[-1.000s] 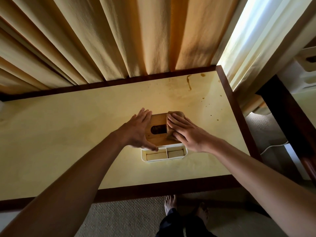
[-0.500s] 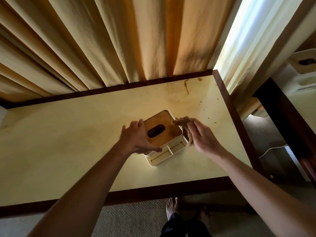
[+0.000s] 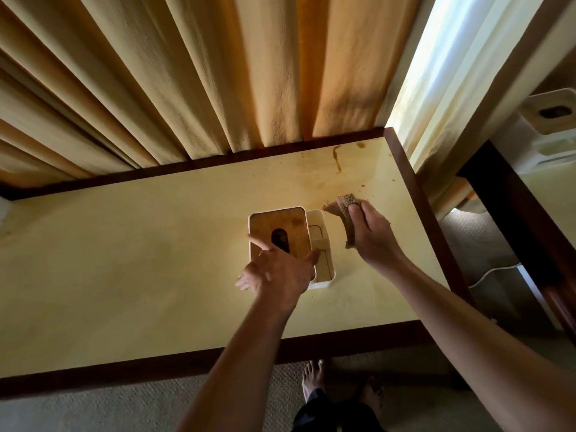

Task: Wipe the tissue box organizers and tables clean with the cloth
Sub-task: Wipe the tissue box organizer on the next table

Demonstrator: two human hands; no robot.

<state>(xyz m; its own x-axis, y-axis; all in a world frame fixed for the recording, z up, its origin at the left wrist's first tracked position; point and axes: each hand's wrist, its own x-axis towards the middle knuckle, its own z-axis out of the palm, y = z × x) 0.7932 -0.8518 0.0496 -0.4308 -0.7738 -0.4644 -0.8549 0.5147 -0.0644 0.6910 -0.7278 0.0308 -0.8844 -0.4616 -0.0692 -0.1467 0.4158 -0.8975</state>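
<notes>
Cloth [image 3: 346, 215] sits pinched in my right hand [image 3: 372, 235], thumb pressed on its upper fold and the other fingers curled behind it, so that grip is clamped on the cloth. One end of the brown rag sticks out past the thumb toward the far side of the table, and the other end droops below the palm, just beside the right wall of the tissue box organizer [image 3: 291, 241] but apart from it as far as I can tell.

My left hand [image 3: 279, 274] has its grip apart: fingers spread and straight, the forefinger lying across the near left part of the organizer's wooden lid [image 3: 277, 227], another fingertip reaching the near right corner by the side compartment [image 3: 321, 244]. The dark oval slot in the lid shows between those fingers.

I see the organizer standing upright on the pale yellow table [image 3: 124, 260], right of centre, its white side compartment facing right. Brown stains [image 3: 337, 157] mark the far right corner of the table, with small specks scattered nearer the cloth. Beige curtains [image 3: 187, 73] hang behind the table's dark far edge. A second organizer [image 3: 551, 120] stands on another table at far right. My bare feet [image 3: 313, 380] rest on the carpet below.
</notes>
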